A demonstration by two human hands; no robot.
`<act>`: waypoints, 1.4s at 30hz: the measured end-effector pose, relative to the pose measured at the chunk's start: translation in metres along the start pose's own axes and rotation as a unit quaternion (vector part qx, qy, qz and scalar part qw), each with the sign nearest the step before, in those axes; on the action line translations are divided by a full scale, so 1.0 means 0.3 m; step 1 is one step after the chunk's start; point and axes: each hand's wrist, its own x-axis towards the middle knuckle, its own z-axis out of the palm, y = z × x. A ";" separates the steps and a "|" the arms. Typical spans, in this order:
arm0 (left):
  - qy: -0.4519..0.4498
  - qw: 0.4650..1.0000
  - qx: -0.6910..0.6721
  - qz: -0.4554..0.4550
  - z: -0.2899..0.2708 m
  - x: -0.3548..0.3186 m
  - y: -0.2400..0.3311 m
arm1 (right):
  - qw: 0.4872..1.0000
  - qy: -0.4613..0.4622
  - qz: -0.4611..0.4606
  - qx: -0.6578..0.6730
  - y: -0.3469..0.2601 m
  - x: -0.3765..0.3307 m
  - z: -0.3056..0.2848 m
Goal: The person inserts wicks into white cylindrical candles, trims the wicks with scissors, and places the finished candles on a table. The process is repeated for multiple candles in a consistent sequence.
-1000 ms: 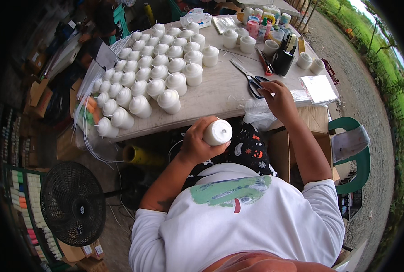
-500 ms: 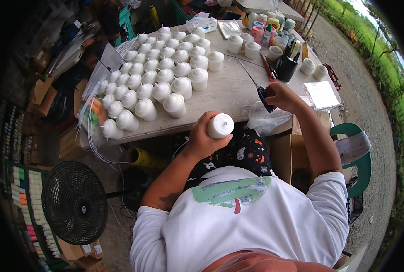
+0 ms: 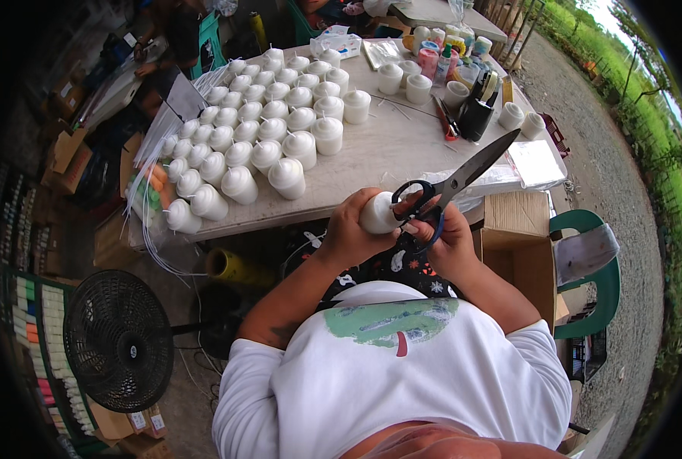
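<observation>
My left hand (image 3: 346, 232) is closed around a white pillar candle (image 3: 376, 214), held over my lap in front of the table edge. Close beside it, my right hand (image 3: 455, 243) grips a pair of scissors (image 3: 457, 181) with dark blue handles. The blades point up and to the right, away from the candle, while the handle loops are next to the candle's top. Fingers and handles partly hide that end, so its wick cannot be made out. Rows of similar white candles (image 3: 286, 179) with wicks stand on the table to the left.
On the table (image 3: 371, 157) are a black tape dispenser (image 3: 479, 107), a red-handled tool (image 3: 445, 121), paint bottles (image 3: 426, 61) and clear plastic sheets (image 3: 536, 162). A cardboard box (image 3: 516, 214) and green chair (image 3: 612, 287) are at right. A black fan (image 3: 119, 340) stands left.
My right hand has brought the scissors from over the table down to the candle, and the blades have swung to point up-right. The candle in my left hand has tilted to the right.
</observation>
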 end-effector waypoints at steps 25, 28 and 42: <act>-0.014 0.998 0.030 0.053 -0.010 -0.036 0.011 | 0.996 -0.033 0.069 0.051 -0.010 -0.015 0.058; -0.015 0.996 0.049 0.068 -0.012 -0.012 -0.004 | 0.974 -0.154 0.155 -0.063 0.098 -0.037 0.040; -0.030 0.999 0.031 0.014 -0.016 -0.056 -0.013 | 0.955 -0.167 0.233 -0.072 0.100 -0.081 0.066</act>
